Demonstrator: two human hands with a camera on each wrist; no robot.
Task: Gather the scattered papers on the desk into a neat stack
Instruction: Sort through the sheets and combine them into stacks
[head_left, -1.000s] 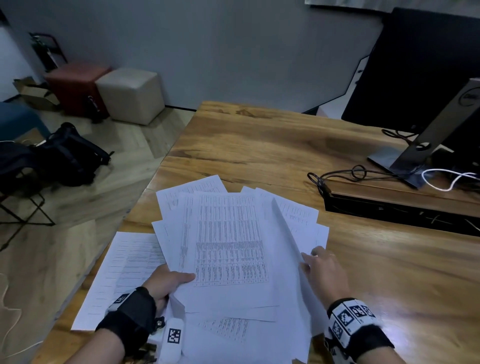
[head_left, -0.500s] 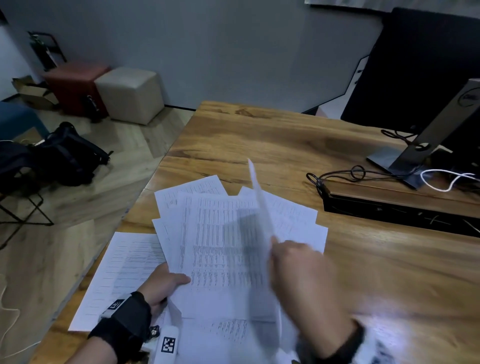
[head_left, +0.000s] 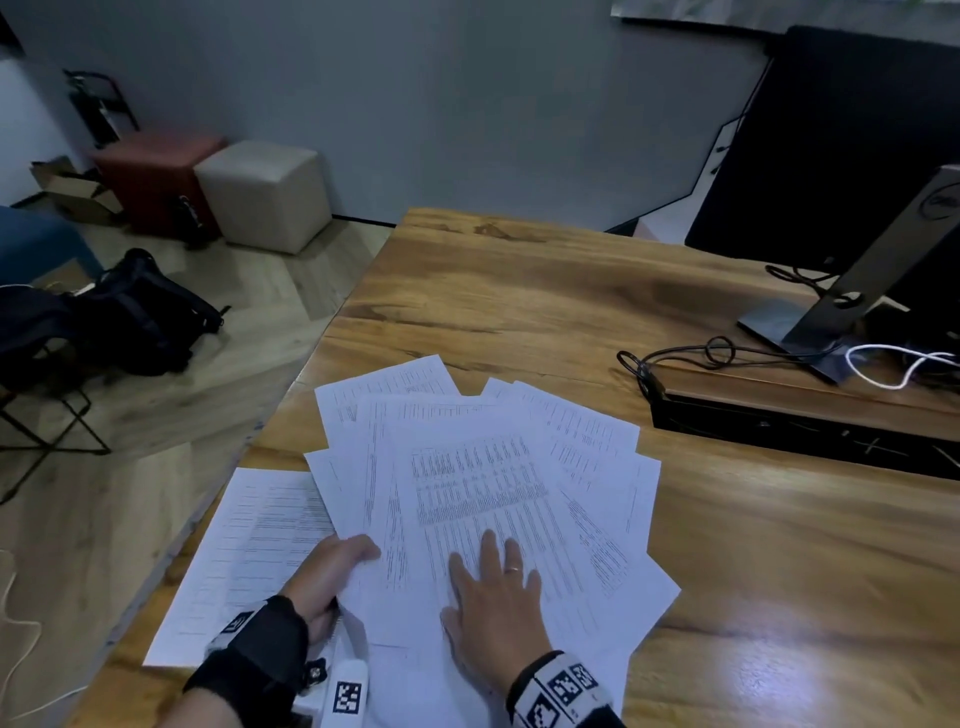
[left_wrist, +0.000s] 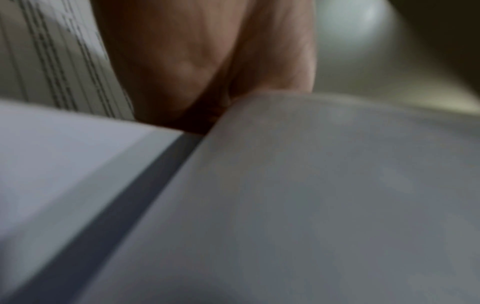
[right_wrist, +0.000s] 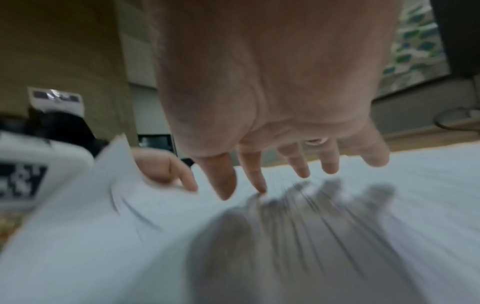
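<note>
Sheet from your right hand now lies flat atop the fan; that hand rests unclenched, left hand pinches the fan's left edge; squaring remains.

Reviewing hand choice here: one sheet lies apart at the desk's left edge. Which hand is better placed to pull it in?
Probably the left hand: it grips the fanned papers right beside the loose sheet. The right hand lies flat on the pile, farther away.

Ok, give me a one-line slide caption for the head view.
Left hand grips the fanned papers at their edge while the right hand lies flat on top, on a wooden desk.
</note>
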